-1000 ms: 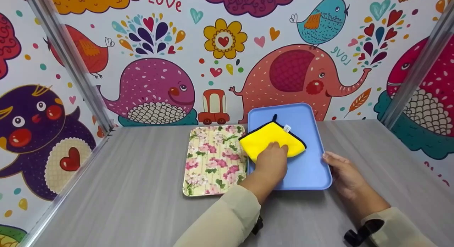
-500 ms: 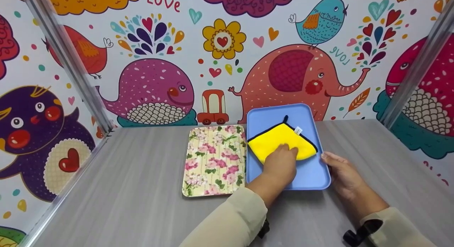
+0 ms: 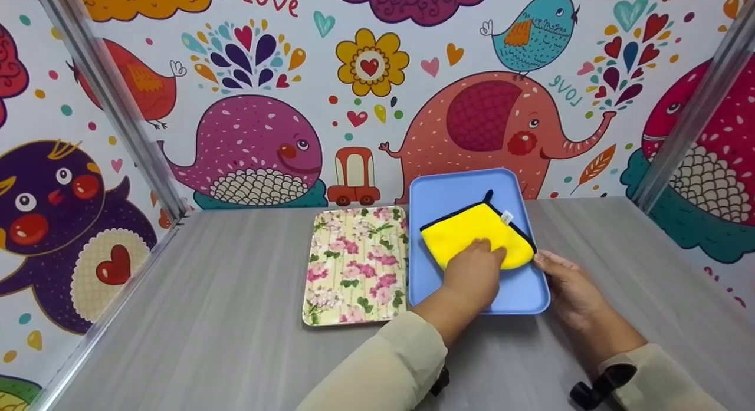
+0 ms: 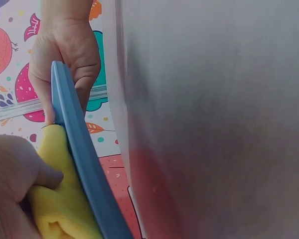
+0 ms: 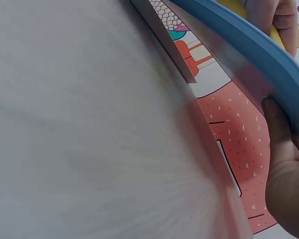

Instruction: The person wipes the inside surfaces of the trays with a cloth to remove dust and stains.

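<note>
A light blue tray (image 3: 424,193) is held just above the table, its right rim gripped by my right hand (image 3: 575,293). The right wrist view shows a finger or thumb (image 5: 276,119) of that hand against the tray's underside. On the tray's upper face lies a folded yellow cloth (image 3: 457,231) with black edging, a black loop and a small white tag. My left hand (image 3: 475,275) pinches the cloth with bent fingers against the tray. In the left wrist view the yellow cloth (image 4: 65,199) bunches beside the left thumb.
A floral-patterned tray (image 3: 357,269) lies on the grey table (image 3: 224,305), left of the blue one. Behind stands a wall (image 3: 401,57) printed with cartoon animals, with a metal post (image 3: 112,98) at the left and another (image 3: 696,116) at the right.
My left hand has moved to the right across the blue tray, sliding the yellow cloth toward the right rim. My right hand keeps its grip on the tray in nearly the same place.
</note>
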Demonstrator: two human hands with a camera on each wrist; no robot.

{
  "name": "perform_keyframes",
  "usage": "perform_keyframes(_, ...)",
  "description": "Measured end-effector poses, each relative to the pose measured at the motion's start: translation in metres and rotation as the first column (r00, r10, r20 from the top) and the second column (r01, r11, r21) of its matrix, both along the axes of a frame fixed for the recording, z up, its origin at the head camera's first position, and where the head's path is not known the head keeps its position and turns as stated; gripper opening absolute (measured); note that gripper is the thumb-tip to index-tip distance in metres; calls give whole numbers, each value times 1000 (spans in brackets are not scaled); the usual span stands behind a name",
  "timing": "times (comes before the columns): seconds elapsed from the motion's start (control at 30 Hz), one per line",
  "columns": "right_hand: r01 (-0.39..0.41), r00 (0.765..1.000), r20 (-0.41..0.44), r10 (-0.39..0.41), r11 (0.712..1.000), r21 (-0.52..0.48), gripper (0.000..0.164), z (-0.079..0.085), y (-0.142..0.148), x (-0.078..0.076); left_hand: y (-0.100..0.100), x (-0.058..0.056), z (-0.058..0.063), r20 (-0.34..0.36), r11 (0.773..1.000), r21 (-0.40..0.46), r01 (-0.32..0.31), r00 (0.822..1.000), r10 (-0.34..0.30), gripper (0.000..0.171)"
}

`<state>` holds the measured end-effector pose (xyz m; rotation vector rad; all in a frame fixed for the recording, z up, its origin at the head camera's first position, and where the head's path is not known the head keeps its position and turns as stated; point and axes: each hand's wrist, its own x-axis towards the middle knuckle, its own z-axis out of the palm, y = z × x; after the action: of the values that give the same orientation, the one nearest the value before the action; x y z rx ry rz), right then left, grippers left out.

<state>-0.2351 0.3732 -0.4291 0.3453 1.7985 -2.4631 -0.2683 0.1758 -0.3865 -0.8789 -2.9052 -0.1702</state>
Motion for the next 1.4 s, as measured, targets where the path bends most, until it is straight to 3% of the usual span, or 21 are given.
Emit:
perform_keyframes(0.2,12,1000,1,-12,999,-31,24,1,1,-1,-4,0,1,17,994,-69,82,997,-81,55)
perform_keyframes(0.4,12,1000,9,-12,998,-60,27,1,2,0,-11,1,2,-64,965,-190,183,978,-199,50)
perform_keyframes(0.53,24,1000,13,-23,998,-54,25,1,2,-1,-14,3,4,-86,946,-247,209,968,-236,49)
perform_keyframes(0.7,38,999,9,-38,999,-35,28,0,-1,-1,-21,4,5,-77,937,-277,213,967,-243,49)
perform_keyframes(1.07,20,1000,-17,-20,1000,-5,25,-2,0,0,-41,3,0,-114,944,-275,184,968,-222,46)
perform_keyframes(1.4,52,997,-64,-51,998,22,28,-5,-2,-3,-58,-2,-7,-152,965,-219,146,972,-181,43)
